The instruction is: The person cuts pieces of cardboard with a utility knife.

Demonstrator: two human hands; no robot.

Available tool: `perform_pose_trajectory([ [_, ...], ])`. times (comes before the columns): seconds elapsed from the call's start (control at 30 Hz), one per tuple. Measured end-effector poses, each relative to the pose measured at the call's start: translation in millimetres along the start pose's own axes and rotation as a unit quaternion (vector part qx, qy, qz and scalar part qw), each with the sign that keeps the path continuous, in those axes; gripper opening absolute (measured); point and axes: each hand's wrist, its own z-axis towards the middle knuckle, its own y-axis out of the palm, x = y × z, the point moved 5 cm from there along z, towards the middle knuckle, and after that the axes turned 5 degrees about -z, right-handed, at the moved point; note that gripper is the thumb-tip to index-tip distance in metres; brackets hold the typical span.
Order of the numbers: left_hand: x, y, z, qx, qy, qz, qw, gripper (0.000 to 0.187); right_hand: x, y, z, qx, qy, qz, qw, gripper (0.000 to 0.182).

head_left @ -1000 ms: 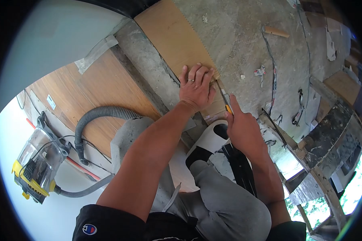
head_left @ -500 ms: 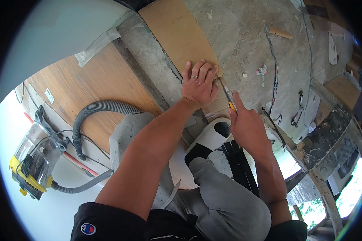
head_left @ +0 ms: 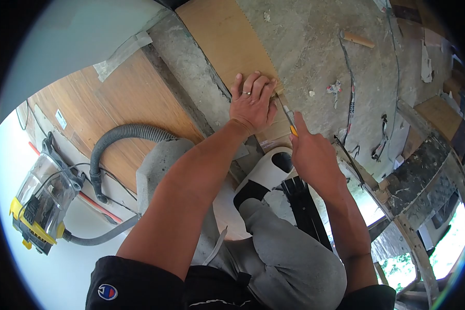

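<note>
Floor (head_left: 315,46): bare grey concrete, rough and dusty. Lying on it: a tan plank (head_left: 227,41) running along its edge, a wooden dowel (head_left: 357,39), a dark cord (head_left: 351,98), scattered paper scraps (head_left: 332,89). At left, wood flooring (head_left: 113,113) carries a grey hose (head_left: 113,142) and a yellow-trimmed vacuum (head_left: 39,206).

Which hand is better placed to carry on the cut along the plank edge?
Right. The right hand already grips the utility knife, blade at the edge of the plank. The left hand lies flat on the plank beside the blade, pinning it, so it looks best kept as the brace.
</note>
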Motion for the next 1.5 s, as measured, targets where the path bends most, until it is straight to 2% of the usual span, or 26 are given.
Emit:
perform_pose_trajectory([
  [0.23, 1, 1, -1, 0.0, 0.002, 0.001, 1.0, 0.059, -2, 7, -1, 0.002, -0.002, -0.023, 1.0, 0.051],
  [0.3, 0, 1, -1, -0.01, -0.003, 0.005, 1.0, 0.06, -5, 4, -1, 0.031, -0.014, -0.021, 0.999, 0.051],
  [0.73, 1, 2, -1, -0.012, -0.002, 0.005, 1.0, 0.059, -8, 3, 4, 0.004, 0.014, -0.038, 0.999, 0.045],
  [1.0, -2, 3, -2, -0.033, -0.014, 0.002, 0.999, 0.059, -25, -33, 26, -0.007, -0.054, -0.121, 0.991, 0.027],
  [1.1, -1, -1, -1, -0.033, -0.008, 0.004, 0.999, 0.06, -31, -39, 39, -0.084, -0.033, -0.143, 0.986, 0.027],
  [1.17, -1, 0, -3, -0.033, 0.001, 0.003, 0.999, 0.059, -46, -51, 38, -0.182, 0.058, -0.098, 0.977, 0.028],
  [1.23, -1, -1, -3, -0.03, 0.001, 0.006, 1.0, 0.058, -40, -44, 36, -0.157, 0.044, -0.106, 0.981, 0.026],
  [1.3, -3, -2, 1, -0.014, -0.004, 0.015, 1.0, 0.057, -37, -35, 26, -0.001, -0.041, -0.167, 0.985, 0.027],
  [1.33, -3, -2, 1, -0.009, 0.005, 0.014, 1.0, 0.057, -38, -34, 30, -0.002, -0.047, -0.17, 0.984, 0.027],
  [1.4, -3, -2, -8, -0.014, 0.008, 0.01, 1.0, 0.056, -34, -29, 28, -0.051, 0.008, -0.135, 0.989, 0.029],
  [1.5, 4, -2, -5, -0.021, 0.006, 0.008, 1.0, 0.057, -34, -34, 35, -0.1, 0.015, -0.14, 0.985, 0.03],
])
